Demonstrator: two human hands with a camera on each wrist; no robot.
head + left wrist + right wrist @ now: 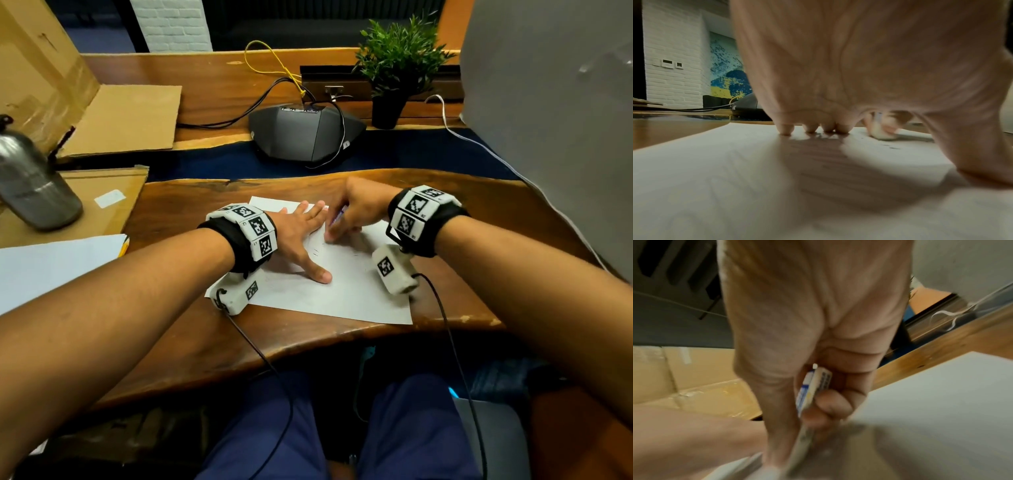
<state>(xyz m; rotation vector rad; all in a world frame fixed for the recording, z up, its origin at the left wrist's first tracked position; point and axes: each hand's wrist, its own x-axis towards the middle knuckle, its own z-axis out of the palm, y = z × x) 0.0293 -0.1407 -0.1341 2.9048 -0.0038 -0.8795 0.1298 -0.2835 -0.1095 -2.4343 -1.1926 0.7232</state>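
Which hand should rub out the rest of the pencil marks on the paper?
The right. The right hand pinches the eraser, its end down on the paper beside the faint marks. The left hand lies flat on the paper, likely best left holding it steady.

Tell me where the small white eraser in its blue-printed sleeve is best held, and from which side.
Pinch the small white eraser on its sleeve's two flat faces, from above, as the right hand does. The block is thin and tilted, its bare end on the white paper sheet, so that end should probably stay free.
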